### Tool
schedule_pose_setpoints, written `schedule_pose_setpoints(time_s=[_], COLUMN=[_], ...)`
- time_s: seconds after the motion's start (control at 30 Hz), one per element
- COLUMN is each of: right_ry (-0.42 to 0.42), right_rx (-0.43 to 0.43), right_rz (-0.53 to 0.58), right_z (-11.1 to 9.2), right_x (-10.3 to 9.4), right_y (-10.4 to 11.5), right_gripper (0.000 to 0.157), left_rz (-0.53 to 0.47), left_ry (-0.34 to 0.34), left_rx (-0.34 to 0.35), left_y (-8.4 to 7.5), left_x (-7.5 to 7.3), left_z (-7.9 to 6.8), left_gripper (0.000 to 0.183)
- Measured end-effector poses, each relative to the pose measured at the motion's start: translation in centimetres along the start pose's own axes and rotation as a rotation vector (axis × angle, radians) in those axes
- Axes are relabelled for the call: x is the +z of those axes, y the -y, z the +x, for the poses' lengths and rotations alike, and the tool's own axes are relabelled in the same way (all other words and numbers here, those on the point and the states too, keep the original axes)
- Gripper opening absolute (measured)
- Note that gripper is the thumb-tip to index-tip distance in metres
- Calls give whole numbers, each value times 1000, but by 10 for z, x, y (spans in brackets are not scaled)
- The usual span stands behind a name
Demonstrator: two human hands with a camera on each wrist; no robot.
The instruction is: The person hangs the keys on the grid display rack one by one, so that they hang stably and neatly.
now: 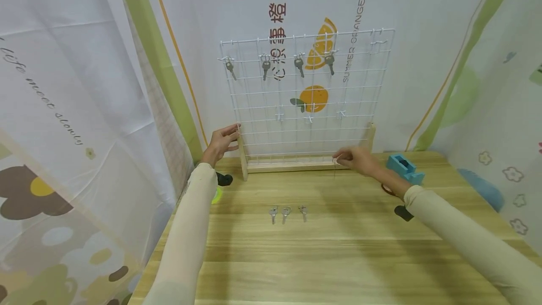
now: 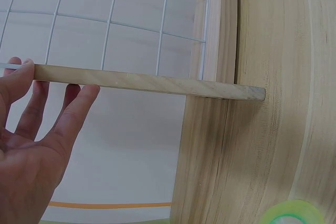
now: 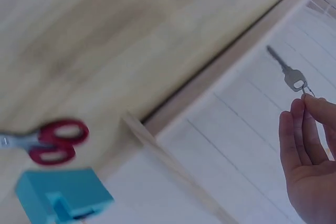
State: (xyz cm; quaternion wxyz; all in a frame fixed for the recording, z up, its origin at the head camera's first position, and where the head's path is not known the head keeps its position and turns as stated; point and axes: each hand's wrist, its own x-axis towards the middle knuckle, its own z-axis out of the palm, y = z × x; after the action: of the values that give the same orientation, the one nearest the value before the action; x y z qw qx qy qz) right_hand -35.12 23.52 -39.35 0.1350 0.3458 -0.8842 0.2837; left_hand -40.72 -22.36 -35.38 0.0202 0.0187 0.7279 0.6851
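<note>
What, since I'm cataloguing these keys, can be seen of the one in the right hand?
The key is flat, grey and metallic-looking, with a broad head pierced by a hole and a slim blade; any notches are too small to make out. A thin ring runs through the hole, and the right hand pinches it there between thumb and fingers. In the head view it hangs below the fingertips, near the wooden base bar; contact there cannot be told.

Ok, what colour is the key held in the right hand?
Metallic grey; the key shows best in the right wrist view.
</note>
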Motion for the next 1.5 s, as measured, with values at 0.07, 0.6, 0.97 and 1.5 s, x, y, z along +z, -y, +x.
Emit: schedule_pose_setpoints(time_s=[0.07,0.6,0.97,1.5], right_ry=[21,-108,-190,-423], right_rx=[56,49,113,142], right_rz=[-3,-176,-216,-212], right_z=[3,23,36,59], right_x=[-13,-97,-148,-214], right_y=[8,38,55,82], right_gripper=[15,16,17,22], left_rz=[-1,17,24,-13], left_ry=[2,3,-3,27], left_rx=[-2,-8,12,-48], left_y=[0,-3,-1,-23], left_x=[0,2,3,7], left_z=[0,-4,-3,-20], left_gripper=[47,48,47,49])
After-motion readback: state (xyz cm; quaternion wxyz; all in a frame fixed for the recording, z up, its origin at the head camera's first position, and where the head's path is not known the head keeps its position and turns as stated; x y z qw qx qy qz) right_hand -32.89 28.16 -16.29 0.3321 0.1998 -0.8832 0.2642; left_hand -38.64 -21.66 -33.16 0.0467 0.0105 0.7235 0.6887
